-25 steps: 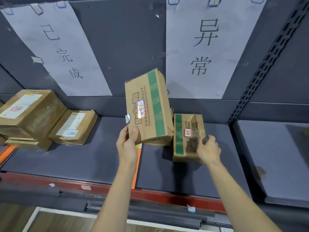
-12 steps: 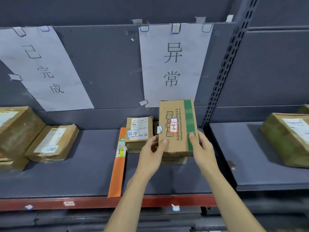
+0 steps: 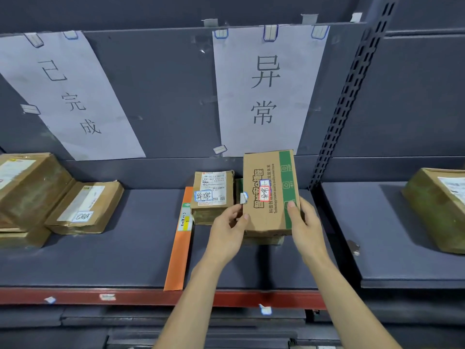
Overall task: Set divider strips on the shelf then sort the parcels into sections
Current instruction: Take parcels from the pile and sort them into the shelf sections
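A: What do the two hands hold?

B: Both hold the box [image 3: 270, 191], a brown carton with a green band and a red-edged label. The left hand [image 3: 227, 229] grips its lower left edge, thumb on the front face; the other fingers are hidden. The right hand [image 3: 305, 226] grips the lower right edge, thumb on the green band.

A: Where does the box sit?

B: In the section right of the strip [image 3: 180, 239], below the right sign [image 3: 269, 89]. It lies over a second carton [image 3: 263, 240], of which only the front edge and a sliver at the left show; whether the two touch cannot be told.

A: And the strip?

B: An orange band flat on the shelf [image 3: 113, 260], running from the back wall to the red front rail [image 3: 151, 297]. It bears a small white and yellow tag.

A: What lies just beside it?

B: A parcel [image 3: 211, 195] with a printed slip and a blue-edged label, just right of the strip and left of the held box.

A: The left section?

B: A flat parcel [image 3: 85, 207] with a blue-edged label lies under the left sign [image 3: 68, 96], beside a stack [image 3: 27, 187] of larger cartons at the picture's edge.

A: Anything past the upright [image 3: 352, 96]?

B: One more carton [image 3: 437, 210] on the neighbouring shelf, well apart from the rest
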